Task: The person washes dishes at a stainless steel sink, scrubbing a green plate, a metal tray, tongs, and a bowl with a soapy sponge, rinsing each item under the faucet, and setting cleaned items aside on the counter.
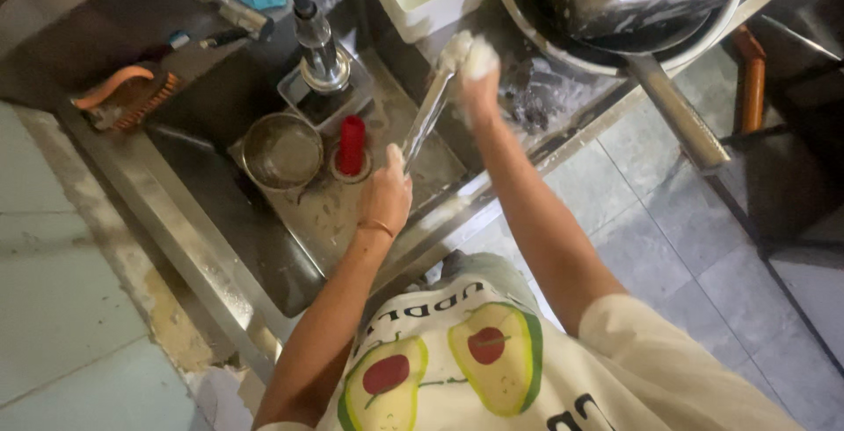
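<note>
Steel runs through everything at this sink [220, 246]; the left hand [385, 195] has its fingers curled tight around the lower end of a long metal utensil [427, 115], which slants up and away from them; what kind of utensil it is, I cannot tell. The right hand [475, 66] sits at the far end of that utensil, fingers pressed together around a white soapy wad [457, 47], probably a sponge, with foam covering the fingertips so their exact grip is unclear. Just beyond the left fingers stands a red cup [352, 144], and past it a small steel bowl [282, 151]; further off rises the tap [318, 44], and well to the left lies an orange brush [127, 95]. Above the right fingers rests a big dark pan [615, 9], streaked with suds. Judging by the lather, scrubbing of the utensil is underway and looks near its midpoint; no rinsing shows yet, since foam clings to hand and metal; the cup, the bowl and the pan appear unfinished as well.
</note>
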